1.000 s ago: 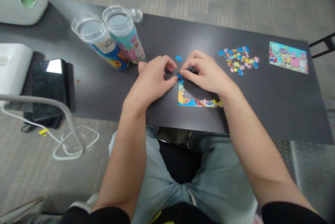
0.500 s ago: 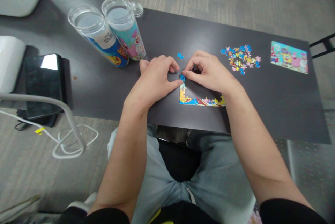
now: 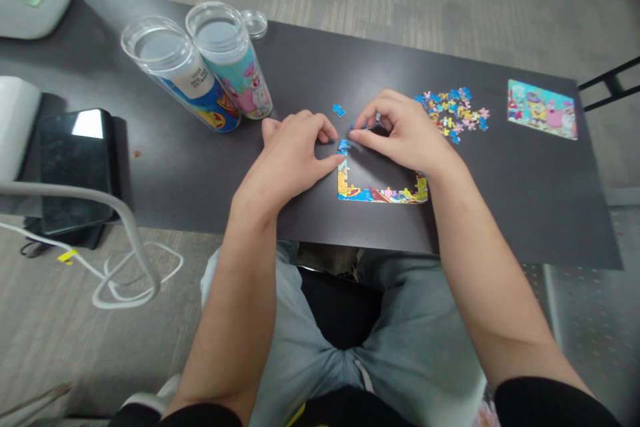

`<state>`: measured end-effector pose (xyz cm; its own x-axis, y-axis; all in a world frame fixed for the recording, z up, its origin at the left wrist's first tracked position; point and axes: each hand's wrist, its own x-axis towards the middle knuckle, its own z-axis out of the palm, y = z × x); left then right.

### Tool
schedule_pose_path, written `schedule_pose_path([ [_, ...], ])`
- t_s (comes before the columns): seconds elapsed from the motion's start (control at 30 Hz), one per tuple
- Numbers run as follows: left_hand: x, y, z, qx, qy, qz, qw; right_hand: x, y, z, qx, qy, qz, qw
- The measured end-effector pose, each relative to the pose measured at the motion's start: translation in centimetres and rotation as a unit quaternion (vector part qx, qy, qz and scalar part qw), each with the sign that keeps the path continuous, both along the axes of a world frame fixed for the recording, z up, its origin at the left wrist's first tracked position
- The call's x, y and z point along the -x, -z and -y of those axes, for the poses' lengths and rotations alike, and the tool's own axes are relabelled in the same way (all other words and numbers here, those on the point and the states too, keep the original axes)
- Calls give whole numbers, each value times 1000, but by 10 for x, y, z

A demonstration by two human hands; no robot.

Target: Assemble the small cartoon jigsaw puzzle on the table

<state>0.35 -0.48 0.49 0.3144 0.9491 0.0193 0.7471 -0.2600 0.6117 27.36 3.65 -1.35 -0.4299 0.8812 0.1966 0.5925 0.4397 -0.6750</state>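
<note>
A partly joined jigsaw puzzle (image 3: 360, 194) lies near the table's front edge, its bottom row and left side forming an L-shaped border. At the top of the left side sits a blue puzzle piece (image 3: 343, 146). My left hand (image 3: 300, 150) rests beside it, thumb tip against the left border, fingers apart and holding nothing. Just above the border's top end, my right hand (image 3: 397, 127) pinches a small blue puzzle piece (image 3: 356, 126), mostly covered by the fingertips. Another loose blue piece (image 3: 339, 110) lies behind my left fingertips.
Several loose puzzle pieces (image 3: 457, 114) are heaped right of my right hand. Farther right lies the picture card (image 3: 543, 109). Two clear-topped cylinders (image 3: 223, 54) stand back left, with a clear lid (image 3: 255, 24) behind. A black device (image 3: 75, 167) and white cable (image 3: 135, 240) are at left.
My right hand has lifted slightly away from the top of the left border, and the blue piece there is now uncovered. My left hand stays in nearly the same place. The view has shifted slightly.
</note>
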Motion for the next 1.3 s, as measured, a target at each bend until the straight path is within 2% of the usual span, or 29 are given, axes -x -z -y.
schedule_pose_path([
  [0.2, -1, 0, -1, 3, -3, -8, 1000, 8, 2, 3, 9, -45, 3, 999],
  [0.37, -1, -1, -1, 8, -7, -9, 1000, 9, -4, 3, 45, -46, 33, 997],
  [0.57, 0, 0, -1, 5, -7, -8, 1000, 11, -9, 5, 38, -37, 54, 997],
  [0.63, 0, 0, -1, 3, -5, -3, 1000, 8, -8, 4, 28, -22, 54, 998],
  [0.83, 2, -3, -1, 9, -10, 6, 1000, -14, -2, -6, -34, 94, 16, 995],
  [1.0, 8, -3, -3, 7, -30, 12, 999, -11, -1, -3, 7, 50, 47, 998],
  [1.17, 18, -3, -6, 5, -53, 10, 999, -6, -1, 1, -1, 21, 45, 999],
  [1.3, 22, -1, -6, -1, -46, 7, 999, -11, 1, -2, 9, -3, 49, 999],
])
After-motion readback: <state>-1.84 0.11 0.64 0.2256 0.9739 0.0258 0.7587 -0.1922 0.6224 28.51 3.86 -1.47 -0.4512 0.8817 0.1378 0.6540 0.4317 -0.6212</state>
